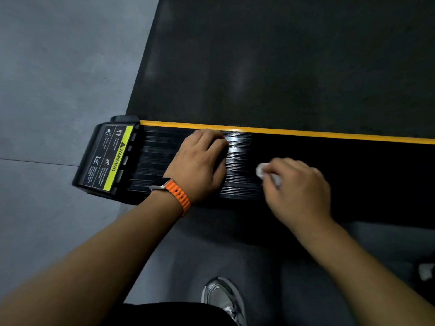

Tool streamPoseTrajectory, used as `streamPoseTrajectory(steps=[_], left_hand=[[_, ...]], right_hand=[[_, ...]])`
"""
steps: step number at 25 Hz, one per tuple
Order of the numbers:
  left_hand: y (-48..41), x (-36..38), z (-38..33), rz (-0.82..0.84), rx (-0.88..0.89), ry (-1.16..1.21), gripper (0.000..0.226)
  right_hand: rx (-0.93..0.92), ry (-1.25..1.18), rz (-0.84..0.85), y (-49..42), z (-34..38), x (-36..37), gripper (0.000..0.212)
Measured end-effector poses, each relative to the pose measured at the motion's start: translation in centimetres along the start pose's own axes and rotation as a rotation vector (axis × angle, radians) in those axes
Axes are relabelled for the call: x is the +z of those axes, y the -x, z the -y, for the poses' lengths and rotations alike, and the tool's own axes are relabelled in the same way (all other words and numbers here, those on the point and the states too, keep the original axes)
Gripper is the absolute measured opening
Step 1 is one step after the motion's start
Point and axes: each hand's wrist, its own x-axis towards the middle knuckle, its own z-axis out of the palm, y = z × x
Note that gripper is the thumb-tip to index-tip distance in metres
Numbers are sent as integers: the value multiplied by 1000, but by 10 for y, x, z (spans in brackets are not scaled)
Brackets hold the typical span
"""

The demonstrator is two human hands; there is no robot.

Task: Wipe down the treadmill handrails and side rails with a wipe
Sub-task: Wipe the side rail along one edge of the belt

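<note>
A grey floor (188, 255) runs under everything, and nearest the camera a silver-grey shoe (223, 300) stands on it. Above that, two bare forearms reach out to the treadmill's black ribbed side rail (240, 161), whose long axis runs left to right across the view, a little higher at its left end. The hands are apart. The left hand (200, 163), with an orange watch strap (179, 196) at the wrist, rests palm-down on the rail with loosely bent fingers and holds nothing. The right hand (299, 187), blurred, lies further right on the rail, its fingers curled round a crumpled white wipe (262, 170) that sticks out to the left and touches the ribs. The rail's left end carries an end cap (94, 149) with a yellow-and-black warning label (117, 156). A yellow stripe (306, 132) lines the rail's far edge, and beyond it lies the dark belt (282, 67).
</note>
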Motion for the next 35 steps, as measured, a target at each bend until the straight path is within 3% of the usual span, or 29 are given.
streamPoseTrajectory(steps=[4,9,15,20,26,31,35], left_hand=[[0,1,1,8,-7,-9,32],[-1,1,0,36,-8,5,33],[-1,0,1,45,-14,-3,33],[-1,1,1,34,1,3,30],[0,1,1,29,-3,-2,30],[1,1,2,29,12,-3,30],[1,1,2,33,-1,2,32]], right_hand=[[151,3,-84,18,-26,-17,1],[-49,-30,36,2,39,24,6],[209,5,-88,30,-37,-26,3],[-33,-52,3,14,47,27,5],[142,55,-153,43,-25,-15,8],[-20,-51,-28,29,50,29,7],[62,23,-125,46,-9,-2,7]])
